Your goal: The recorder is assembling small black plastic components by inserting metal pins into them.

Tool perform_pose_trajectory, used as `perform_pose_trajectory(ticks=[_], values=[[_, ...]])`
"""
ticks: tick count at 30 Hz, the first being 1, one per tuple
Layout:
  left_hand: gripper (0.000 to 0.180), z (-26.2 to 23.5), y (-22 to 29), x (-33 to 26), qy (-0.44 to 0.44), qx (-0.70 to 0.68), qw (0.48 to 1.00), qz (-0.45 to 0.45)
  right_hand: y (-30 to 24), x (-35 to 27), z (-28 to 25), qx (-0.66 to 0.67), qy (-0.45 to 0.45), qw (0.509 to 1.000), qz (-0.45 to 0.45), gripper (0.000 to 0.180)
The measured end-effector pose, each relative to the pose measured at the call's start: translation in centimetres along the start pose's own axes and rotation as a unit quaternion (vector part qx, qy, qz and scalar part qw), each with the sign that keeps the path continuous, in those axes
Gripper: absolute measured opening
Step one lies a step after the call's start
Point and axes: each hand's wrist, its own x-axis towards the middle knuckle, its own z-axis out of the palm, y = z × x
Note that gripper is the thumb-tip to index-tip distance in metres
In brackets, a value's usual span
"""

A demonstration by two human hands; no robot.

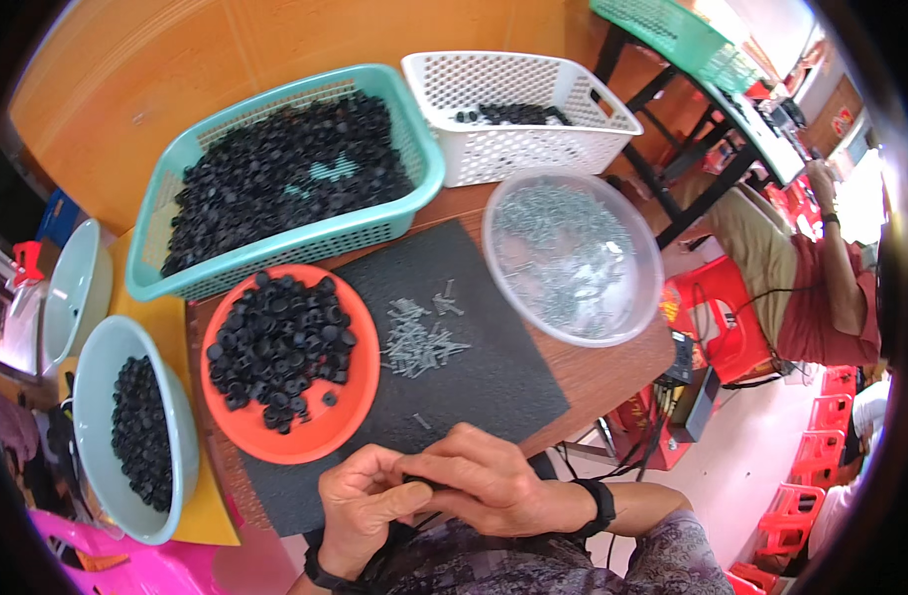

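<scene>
Your left hand (360, 504) and right hand (488, 483) meet at the near edge of a flat dark-grey mat (498, 382), fingers closed around a small black piece (420, 483) (mostly hidden by them). Thin silver metal pins (422, 349) lie scattered ahead of you. Left: round orange plastic bowl (365, 382), heaped with round black caps (275, 337). Right: round clear plastic tub (648, 268), more pins inside. Behind: rectangular pale-green plastic basket (430, 164), more caps.

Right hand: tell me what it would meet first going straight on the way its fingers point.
The left hand: the right hand points leftward at it, and the two seem to touch around a small black piece, though their overlap leaves the exact depth unclear.
</scene>
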Motion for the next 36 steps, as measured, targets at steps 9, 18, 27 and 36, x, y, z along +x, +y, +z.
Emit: perform_pose_trajectory(ticks=[9,18,27,36], values=[[0.032,0.9,2.5,-1.1,0.068,-0.034,0.997,0.02,-0.2,4.9,-5.2,-0.164,0.003,0.986,-0.028,0.026],[0.016,-5.6,3.4,-1.3,0.306,0.2,0.903,0.226,3.7,16.3,-16.2,-0.245,0.189,0.945,0.102,0.022],[0.01,-6.3,4.1,0.0,0.277,0.432,0.812,0.279,9.0,21.2,-20.0,-0.497,0.166,0.848,0.078,0.033],[0.02,-4.3,5.6,4.1,0.123,0.652,0.685,0.301,5.1,14.1,-11.7,-0.272,0.078,0.959,-0.016,0.013]])
